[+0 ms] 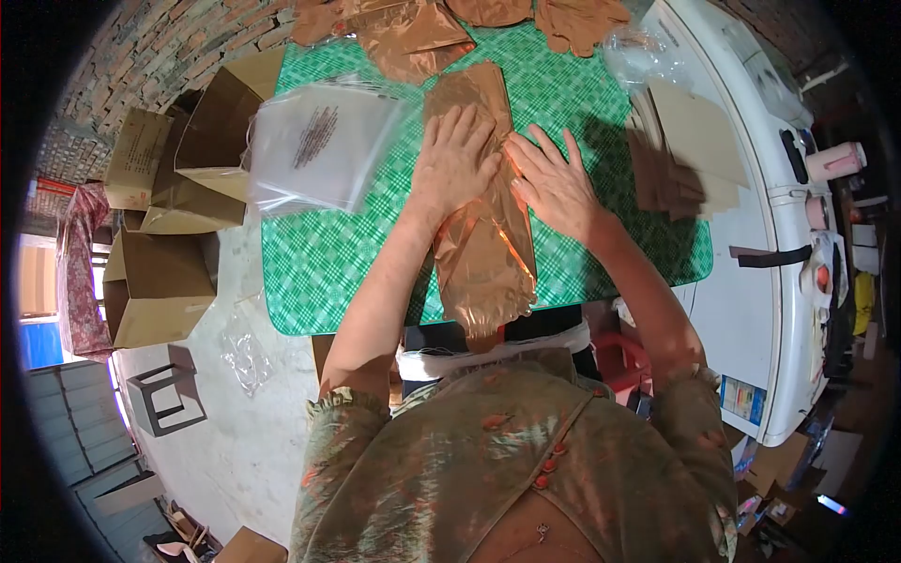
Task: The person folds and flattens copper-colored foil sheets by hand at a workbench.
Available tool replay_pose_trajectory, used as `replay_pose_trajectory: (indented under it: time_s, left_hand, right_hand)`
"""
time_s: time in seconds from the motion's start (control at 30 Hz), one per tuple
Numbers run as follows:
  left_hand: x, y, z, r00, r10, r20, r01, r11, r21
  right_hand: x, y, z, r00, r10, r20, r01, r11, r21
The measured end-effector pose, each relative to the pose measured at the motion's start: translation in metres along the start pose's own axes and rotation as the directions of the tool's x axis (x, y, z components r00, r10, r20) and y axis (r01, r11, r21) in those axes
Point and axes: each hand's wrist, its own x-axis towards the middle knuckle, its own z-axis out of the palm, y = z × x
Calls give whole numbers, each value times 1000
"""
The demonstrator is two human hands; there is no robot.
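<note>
A long, folded piece of shiny copper-coloured foil [483,258] lies lengthwise on the green checked table [319,272]. Its crinkled near end hangs over the table's front edge. My left hand [457,159] rests flat on the upper part of the foil, fingers stretched out. Along the foil's right edge lies my right hand [556,188], fingers spread, its thumb side touching the foil. More copper-coloured foil pieces [413,42] lie at the far edge of the table, some with lobed outlines.
Clear printed plastic bags [319,141] are stacked at the left. On the right sit brown cardboard sheets [690,141] and crumpled clear plastic [648,56], beside a white appliance [779,310]. Open cardboard boxes [160,281] and a small dark stool [169,394] stand left of the table.
</note>
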Motion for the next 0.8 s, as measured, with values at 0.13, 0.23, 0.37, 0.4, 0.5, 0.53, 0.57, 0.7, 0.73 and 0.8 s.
replay_pose_trajectory:
  time_s: [0.13,0.23,0.37,0.4,0.5,0.53,0.57,0.7,0.73,0.8]
  left_hand:
    - [1,0,1,1000,9,-21,-10,1000,-26]
    - [1,-2,3,999,26,-44,-27,999,-25]
    - [-2,-1,5,999,24,-41,-25,1000,-8]
    - [-2,-2,5,999,22,-30,-22,1000,10]
    - [0,-3,5,1000,19,-16,-18,999,42]
    - [0,-3,7,1000,16,-20,-15,999,43]
    - [0,-4,8,1000,14,-24,-13,999,44]
    - [-1,-4,8,999,15,-30,-14,999,39]
    - [0,-4,7,1000,13,-20,-12,999,36]
    - [0,-3,4,1000,7,2,-7,1000,30]
  right_hand:
    - [19,10,6,1000,18,-12,-18,1000,-25]
    - [35,16,13,999,27,-20,-28,997,-68]
    - [28,13,17,999,13,-36,-16,995,-97]
    - [22,11,17,999,-3,-52,-3,994,-110]
    - [1,0,12,996,-62,-70,52,989,-138]
    - [-9,-7,6,994,-83,-71,72,987,-145]
    - [-19,-15,-1,996,-76,-51,70,991,-110]
    - [-68,-55,-25,996,-82,21,81,996,22]
    - [-80,-66,-34,995,-81,64,76,995,67]
    - [-102,-83,-48,987,-95,131,76,987,144]
